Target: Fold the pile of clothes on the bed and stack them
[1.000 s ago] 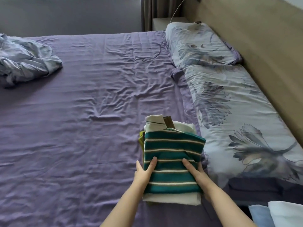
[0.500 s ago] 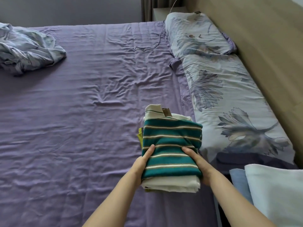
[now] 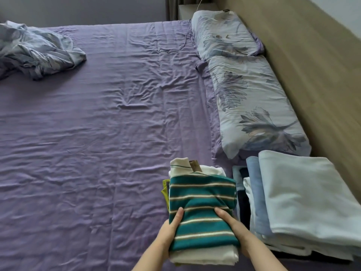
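Left hand (image 3: 172,229) and right hand (image 3: 234,231) gripping folded clothes stack (image 3: 201,208) between them, thumbs lying on top teal striped garment. Stack sitting over purple bed (image 3: 97,143), just beside folded towels (image 3: 297,202).

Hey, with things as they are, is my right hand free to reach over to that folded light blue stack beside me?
Probably not yet: the right hand and left hand both grip the striped stack. The folded light blue stack lies just right of it, nothing between.
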Demonstrator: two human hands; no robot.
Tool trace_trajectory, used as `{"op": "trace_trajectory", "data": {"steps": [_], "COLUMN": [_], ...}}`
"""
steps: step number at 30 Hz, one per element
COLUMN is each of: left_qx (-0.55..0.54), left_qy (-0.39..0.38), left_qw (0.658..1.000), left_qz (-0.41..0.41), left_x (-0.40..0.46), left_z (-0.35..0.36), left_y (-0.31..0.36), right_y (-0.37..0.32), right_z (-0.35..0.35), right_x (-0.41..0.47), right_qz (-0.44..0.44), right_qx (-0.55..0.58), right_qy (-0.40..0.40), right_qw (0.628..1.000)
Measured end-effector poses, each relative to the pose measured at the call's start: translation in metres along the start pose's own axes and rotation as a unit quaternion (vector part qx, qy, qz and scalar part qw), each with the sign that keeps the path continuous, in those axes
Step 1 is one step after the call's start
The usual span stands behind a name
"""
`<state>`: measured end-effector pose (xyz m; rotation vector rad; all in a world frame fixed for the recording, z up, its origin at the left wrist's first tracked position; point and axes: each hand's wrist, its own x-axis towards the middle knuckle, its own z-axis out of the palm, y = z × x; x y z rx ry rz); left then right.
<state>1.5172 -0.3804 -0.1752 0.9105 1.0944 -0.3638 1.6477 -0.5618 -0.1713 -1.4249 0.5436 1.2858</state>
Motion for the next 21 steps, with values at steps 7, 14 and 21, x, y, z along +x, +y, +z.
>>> {"op": "trace_trajectory", "data": {"steps": [7, 14, 21], "left_qx": [0.089, 0.288, 0.46], "left_qy": [0.092, 0.156, 0.148], "left_qw": [0.989, 0.944, 0.853], "left_qz": [-0.071, 0.039, 0.197], "left_x": [0.004, -0.048, -0.125], "left_z": [0.014, 0.014, 0.029], "left_y": [-0.027, -0.022, 0.026], "right_y": [0.027, 0.029, -0.004], "right_z": [-0.002, 0.014, 0.032], "right_x": [-0.001, -0.045, -0.135], "right_qz": [-0.023, -0.097, -0.186], "right_qx": [-0.113, -0.352, -0.575], "right_qy": [0.102, 0.163, 0.198], "right_qw": [0.988, 0.916, 0.771]}}
